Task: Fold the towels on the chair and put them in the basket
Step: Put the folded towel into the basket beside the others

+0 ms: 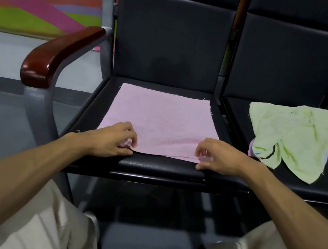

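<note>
Inspector: Confirm position of pink towel (159,121).
Assessor: Spread flat on chair seat (162,168), centre of frame; pinched at near corners by left hand (112,139) and right hand (220,157), with fingers curled onto the hem.
Inspector: Advice for the fold?
Assessor: Lift both corners evenly; carry to far edge; match corners before pressing the crease; leave green towel (295,135), right of frame, untouched; no basket in view.

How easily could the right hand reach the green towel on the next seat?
Likely yes: the green towel lies close beside the right hand with nothing between, though that hand now pinches the pink towel.
</note>
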`<state>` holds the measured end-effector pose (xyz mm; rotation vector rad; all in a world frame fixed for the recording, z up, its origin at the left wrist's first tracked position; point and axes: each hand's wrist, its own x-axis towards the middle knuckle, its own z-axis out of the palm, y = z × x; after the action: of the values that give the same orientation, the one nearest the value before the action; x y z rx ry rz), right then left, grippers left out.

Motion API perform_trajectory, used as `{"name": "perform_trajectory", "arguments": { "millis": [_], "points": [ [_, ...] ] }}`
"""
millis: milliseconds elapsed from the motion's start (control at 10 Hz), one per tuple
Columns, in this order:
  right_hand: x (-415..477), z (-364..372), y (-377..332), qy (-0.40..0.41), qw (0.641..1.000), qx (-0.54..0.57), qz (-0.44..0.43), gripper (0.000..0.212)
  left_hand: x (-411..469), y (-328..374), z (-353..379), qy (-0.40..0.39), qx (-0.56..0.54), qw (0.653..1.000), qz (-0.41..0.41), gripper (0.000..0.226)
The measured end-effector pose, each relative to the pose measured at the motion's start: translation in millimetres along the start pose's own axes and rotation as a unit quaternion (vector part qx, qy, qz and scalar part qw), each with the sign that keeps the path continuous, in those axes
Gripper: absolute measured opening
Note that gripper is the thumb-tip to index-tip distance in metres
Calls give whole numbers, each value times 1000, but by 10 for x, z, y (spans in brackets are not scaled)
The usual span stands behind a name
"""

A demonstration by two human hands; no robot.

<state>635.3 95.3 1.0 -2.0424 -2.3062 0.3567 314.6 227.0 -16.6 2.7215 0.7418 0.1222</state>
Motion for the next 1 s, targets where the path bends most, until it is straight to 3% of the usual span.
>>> {"name": "perform_trajectory", "arguments": {
  "millis": [100,300,400,500,600,700,800,900,1000],
  "points": [
    [-1,-23,56,11,1000,-1,-6,20,-49,-50,-48,-3,49,999,-18,20],
    [-38,-73,55,-45,999,1,27,28,32,-254,52,27,163,986,8,17],
    [36,-25,87,-33,999,-13,32,24,185,-256,101,23,206,978,1,12],
    [123,7,136,-19,997,-60,38,17,330,-312,61,36,242,970,20,21],
    [202,22,159,-3,997,-50,64,16,430,-277,-5,74,229,971,-1,23],
    [244,14,174,-7,995,-24,96,24,404,-136,-88,85,75,992,-63,13],
    [259,-17,191,0,994,32,104,28,328,-211,-112,73,-28,994,-75,6],
    [246,-67,228,-14,988,122,94,31,212,-309,-227,59,-65,987,-136,33],
    [234,-74,262,-2,981,167,103,17,72,-386,-245,83,-39,984,-151,34]
  ]
}}
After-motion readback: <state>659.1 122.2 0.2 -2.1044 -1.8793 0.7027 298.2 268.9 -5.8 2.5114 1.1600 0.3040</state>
